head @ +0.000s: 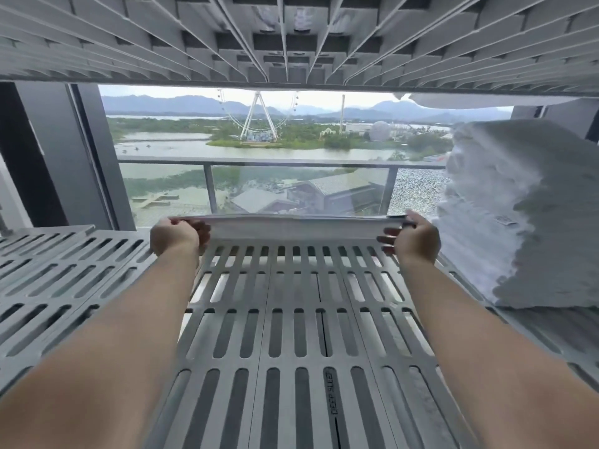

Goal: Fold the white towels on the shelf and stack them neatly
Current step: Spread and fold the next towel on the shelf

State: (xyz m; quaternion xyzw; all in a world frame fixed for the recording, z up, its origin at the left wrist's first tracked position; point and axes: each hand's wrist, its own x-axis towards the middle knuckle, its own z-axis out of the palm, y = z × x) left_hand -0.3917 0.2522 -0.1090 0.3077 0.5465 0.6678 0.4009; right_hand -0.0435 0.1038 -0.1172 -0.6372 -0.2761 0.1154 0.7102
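Both hands, left (175,235) and right (416,236), pinch a white towel (304,225) stretched at 12 o'clock over the slatted shelf (291,319); slack could let it sag crooked, or bump the stack (525,215) at 2 o'clock.

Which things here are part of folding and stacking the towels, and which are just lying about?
Job: white cloth towel pulled taut between left grip and right grip; tall stack of folded white towels; grey slotted plastic shelf.
Just there: grey ribbed underside of the upper shelf; glass balcony railing; white Ferris wheel outside.
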